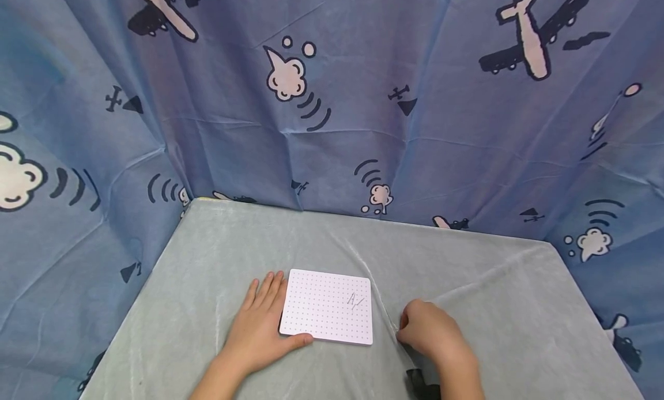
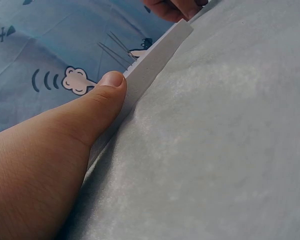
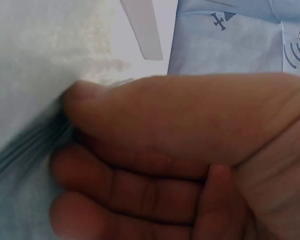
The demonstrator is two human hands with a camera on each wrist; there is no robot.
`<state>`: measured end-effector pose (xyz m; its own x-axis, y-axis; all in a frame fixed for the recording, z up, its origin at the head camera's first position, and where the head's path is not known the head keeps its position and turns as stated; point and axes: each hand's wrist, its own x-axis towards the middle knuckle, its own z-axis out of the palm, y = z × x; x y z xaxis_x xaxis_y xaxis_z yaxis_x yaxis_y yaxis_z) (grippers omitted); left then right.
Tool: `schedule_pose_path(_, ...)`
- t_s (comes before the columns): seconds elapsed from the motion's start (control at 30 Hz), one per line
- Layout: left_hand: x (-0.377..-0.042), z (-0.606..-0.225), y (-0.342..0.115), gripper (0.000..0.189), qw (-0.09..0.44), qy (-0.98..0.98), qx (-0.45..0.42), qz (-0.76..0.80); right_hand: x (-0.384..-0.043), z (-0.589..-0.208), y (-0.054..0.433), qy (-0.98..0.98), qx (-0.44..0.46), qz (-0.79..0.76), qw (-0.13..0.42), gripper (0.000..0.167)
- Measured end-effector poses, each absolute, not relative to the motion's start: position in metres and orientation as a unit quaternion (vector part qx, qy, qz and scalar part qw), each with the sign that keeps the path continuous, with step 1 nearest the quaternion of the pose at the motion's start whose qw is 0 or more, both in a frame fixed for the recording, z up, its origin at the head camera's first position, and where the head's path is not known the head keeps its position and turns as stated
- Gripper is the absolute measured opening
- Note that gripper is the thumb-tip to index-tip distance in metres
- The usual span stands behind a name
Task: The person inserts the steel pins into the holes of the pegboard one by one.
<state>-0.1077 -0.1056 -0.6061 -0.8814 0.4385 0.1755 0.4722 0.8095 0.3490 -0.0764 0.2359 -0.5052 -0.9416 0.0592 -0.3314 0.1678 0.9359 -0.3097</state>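
A white pegboard with rows of small holes lies flat on the grey cloth. Several thin metal pins stand in its right part; two long ones show in the left wrist view. My left hand lies along the board's left side, fingers straight, thumb against the near edge. To the right of the board, my right hand is down at the cloth with curled fingers. In the right wrist view its thumb and forefinger meet where cloth folds gather; whether anything thin sits between them is hidden.
Grey cloth covers the table, with a long raised crease between the board and the right hand. A blue printed curtain hangs behind and at both sides. A black device sits by the right wrist.
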Motion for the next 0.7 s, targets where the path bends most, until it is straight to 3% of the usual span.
schedule_pose_path(0.7, -0.108, -0.604, -0.105, 0.135, 0.04, -0.95, -0.239, -0.198, -0.074, -0.508, 0.224, 0.979, 0.061, -0.134, 0.143, 0.017)
